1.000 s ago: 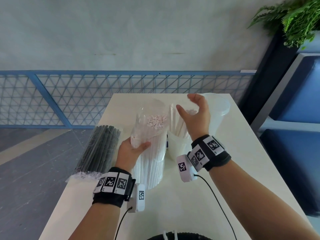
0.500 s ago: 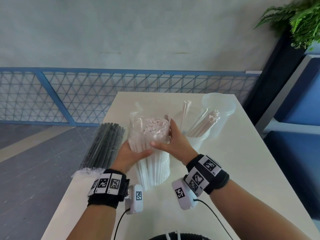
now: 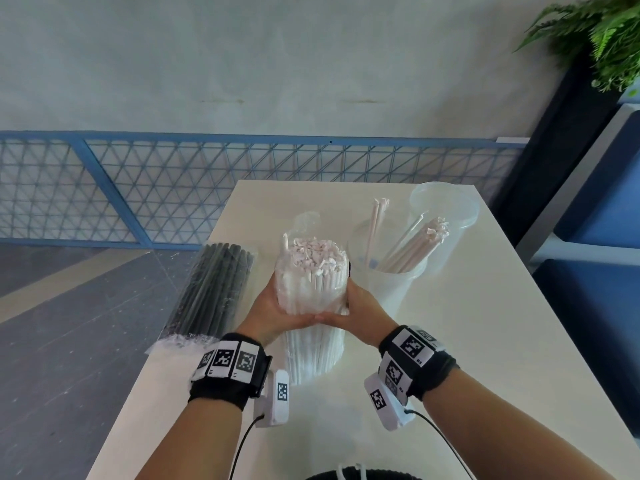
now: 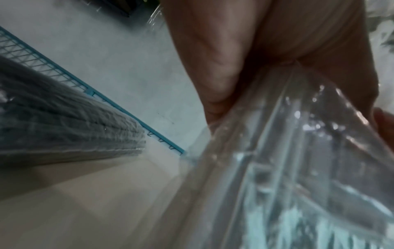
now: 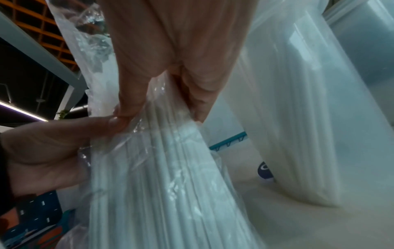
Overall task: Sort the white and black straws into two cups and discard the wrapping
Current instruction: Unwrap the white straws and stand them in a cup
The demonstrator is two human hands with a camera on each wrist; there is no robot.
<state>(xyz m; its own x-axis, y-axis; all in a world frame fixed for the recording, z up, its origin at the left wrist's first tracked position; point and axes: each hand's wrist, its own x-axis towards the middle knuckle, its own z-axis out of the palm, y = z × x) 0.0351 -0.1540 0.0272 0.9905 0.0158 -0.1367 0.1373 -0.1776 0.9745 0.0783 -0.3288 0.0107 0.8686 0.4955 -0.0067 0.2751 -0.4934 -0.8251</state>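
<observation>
The upright bundle of white straws (image 3: 311, 292) is gripped between both hands (image 3: 313, 315), with the cup (image 3: 391, 289) just right, nearer the right hand (image 3: 363, 313).

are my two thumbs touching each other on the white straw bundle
Touching. The head view shows both thumb tips meeting across the white straw bundle; the right wrist view confirms it.

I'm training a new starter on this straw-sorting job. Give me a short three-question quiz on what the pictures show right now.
1. True or false: both hands grip the wrapped bundle of white straws.
2. Where does the pack of black straws lie? A) in a cup B) on the table, left of the white bundle C) in the right hand
3. Fill in: the nearer cup holds some ___ straws.

Key: 1 true, the left hand too; 2 B; 3 white.
</observation>
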